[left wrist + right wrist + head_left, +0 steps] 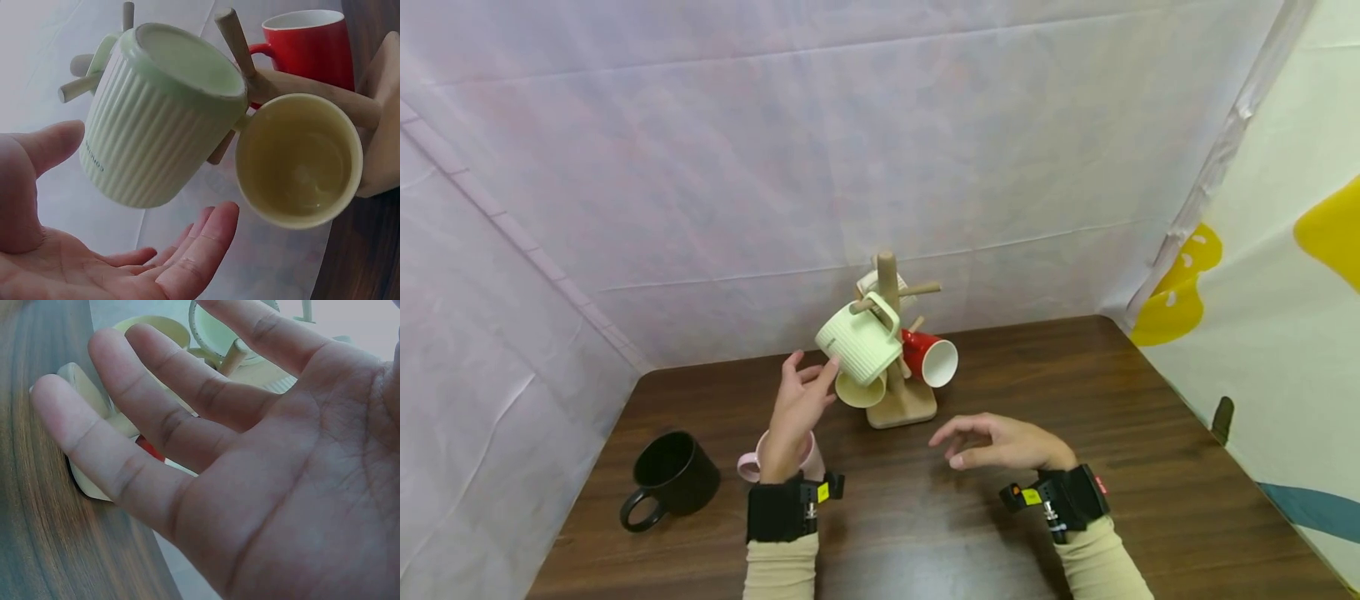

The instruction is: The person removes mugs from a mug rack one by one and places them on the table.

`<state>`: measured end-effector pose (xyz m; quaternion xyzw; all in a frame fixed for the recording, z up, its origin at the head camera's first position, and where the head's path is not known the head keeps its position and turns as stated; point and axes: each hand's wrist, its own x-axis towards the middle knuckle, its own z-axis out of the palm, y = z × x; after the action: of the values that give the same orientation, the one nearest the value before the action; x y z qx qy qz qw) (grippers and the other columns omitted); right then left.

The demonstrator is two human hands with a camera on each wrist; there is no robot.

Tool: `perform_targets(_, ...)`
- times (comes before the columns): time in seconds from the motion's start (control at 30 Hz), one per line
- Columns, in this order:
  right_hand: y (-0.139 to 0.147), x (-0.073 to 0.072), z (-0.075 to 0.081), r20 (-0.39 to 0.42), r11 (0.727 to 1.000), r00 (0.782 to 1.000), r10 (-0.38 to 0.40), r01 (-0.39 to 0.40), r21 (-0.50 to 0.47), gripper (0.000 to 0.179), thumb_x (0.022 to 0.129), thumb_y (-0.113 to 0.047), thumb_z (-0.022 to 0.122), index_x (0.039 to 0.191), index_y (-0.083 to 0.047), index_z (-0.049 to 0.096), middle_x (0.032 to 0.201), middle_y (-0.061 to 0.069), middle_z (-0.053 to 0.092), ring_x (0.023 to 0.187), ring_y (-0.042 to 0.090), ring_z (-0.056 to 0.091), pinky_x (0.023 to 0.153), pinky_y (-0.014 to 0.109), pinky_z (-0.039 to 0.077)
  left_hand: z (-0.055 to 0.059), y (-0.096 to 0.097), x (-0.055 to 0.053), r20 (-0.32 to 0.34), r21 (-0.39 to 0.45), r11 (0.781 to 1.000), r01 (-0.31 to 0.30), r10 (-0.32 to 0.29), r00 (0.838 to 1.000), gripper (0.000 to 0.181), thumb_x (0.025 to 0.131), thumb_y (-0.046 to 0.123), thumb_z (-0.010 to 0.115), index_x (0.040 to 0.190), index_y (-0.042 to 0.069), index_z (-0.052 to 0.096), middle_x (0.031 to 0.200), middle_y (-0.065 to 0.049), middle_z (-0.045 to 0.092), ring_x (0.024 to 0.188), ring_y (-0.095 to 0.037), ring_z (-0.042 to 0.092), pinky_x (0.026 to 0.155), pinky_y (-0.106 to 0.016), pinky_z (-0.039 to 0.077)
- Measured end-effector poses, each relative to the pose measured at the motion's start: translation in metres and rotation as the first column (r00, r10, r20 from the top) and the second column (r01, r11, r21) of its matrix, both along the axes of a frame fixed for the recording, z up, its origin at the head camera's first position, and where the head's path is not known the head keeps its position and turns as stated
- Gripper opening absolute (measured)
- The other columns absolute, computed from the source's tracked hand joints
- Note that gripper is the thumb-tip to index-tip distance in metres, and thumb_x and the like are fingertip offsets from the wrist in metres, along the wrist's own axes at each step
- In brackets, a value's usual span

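Observation:
A pale green ribbed mug (pixel 862 340) hangs tilted by its handle from a peg of the wooden mug tree (pixel 901 406). Beside it is my left hand (pixel 797 408), fingers spread and holding nothing; in the left wrist view the thumb tip (pixel 67 139) is close to the mug's side, and whether it touches cannot be told. Below the green mug hangs a yellow mug (pixel 300 162). A red mug (pixel 929 358) with a white inside hangs at the tree's right. My right hand (pixel 1007 442) hovers over the table with loosely bent fingers and an empty palm.
A black mug (pixel 676 473) stands on the brown table (pixel 917 525) at the left. Partly hidden behind my left wrist is a pink mug (pixel 811 461). A whitish mug (pixel 871 283) hangs at the back of the tree. White sheeting (pixel 850 150) rises behind the table.

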<state>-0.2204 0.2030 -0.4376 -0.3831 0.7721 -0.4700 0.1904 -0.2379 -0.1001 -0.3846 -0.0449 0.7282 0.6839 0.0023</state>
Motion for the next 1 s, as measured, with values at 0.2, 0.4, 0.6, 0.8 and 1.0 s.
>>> perform_targets(0.2,0.000,0.002,0.002,-0.003,1.000,1.000,0.000,0.000,-0.006,0.035,0.090,-0.024,0.063,0.124,-0.017,0.058,0.109,0.009,0.067,0.103,0.034,0.059,0.084,0.040,0.051,0.003,0.007,-0.007,0.004,-0.006,1.000,-0.024,0.024,1.000,0.099,0.082,0.051,0.064,0.151,0.010,0.005,0.138,-0.024,0.039,0.120,-0.034,0.048,0.098,-0.044,0.046)
perform_targets(0.4,0.001,0.004,0.005,0.009,1.000,1.000,-0.007,0.007,-0.003,0.036,0.090,-0.024,0.062,0.125,-0.013,0.057,0.110,0.007,0.067,0.104,0.031,0.059,0.085,0.039,0.050,0.004,0.009,-0.011,0.018,0.010,1.000,-0.026,0.026,1.000,0.103,0.080,0.053,0.065,0.151,0.011,0.004,0.137,-0.022,0.042,0.117,-0.030,0.051,0.100,-0.046,0.044)
perform_targets(0.6,0.001,0.003,0.004,-0.005,1.000,1.000,-0.008,0.008,0.001,0.036,0.091,-0.024,0.062,0.125,-0.013,0.058,0.109,0.007,0.067,0.103,0.027,0.059,0.083,0.040,0.051,0.005,0.013,-0.016,0.015,0.014,1.000,-0.014,0.014,1.000,0.106,0.079,0.056,0.065,0.151,0.012,0.002,0.137,-0.022,0.040,0.116,-0.027,0.050,0.100,-0.047,0.043)
perform_targets(0.8,0.000,0.001,0.000,-0.031,1.000,0.999,0.005,-0.005,0.007,0.038,0.090,-0.026,0.062,0.124,-0.012,0.058,0.108,0.015,0.067,0.101,0.021,0.061,0.082,0.038,0.052,0.006,0.019,-0.019,-0.011,0.040,0.999,-0.017,0.017,1.000,0.104,0.079,0.054,0.066,0.150,0.009,0.004,0.131,-0.022,0.045,0.113,-0.027,0.051,0.099,-0.047,0.043)
perform_targets(1.0,-0.002,0.000,0.000,-0.042,1.000,0.999,0.010,-0.010,0.005,0.035,0.089,-0.027,0.063,0.123,-0.019,0.059,0.105,0.008,0.068,0.099,0.020,0.061,0.081,0.036,0.052,0.007,0.026,-0.023,-0.032,0.067,0.998,-0.008,0.010,0.999,0.105,0.077,0.055,0.067,0.149,0.009,0.007,0.134,-0.019,0.042,0.114,-0.024,0.051,0.098,-0.041,0.044)
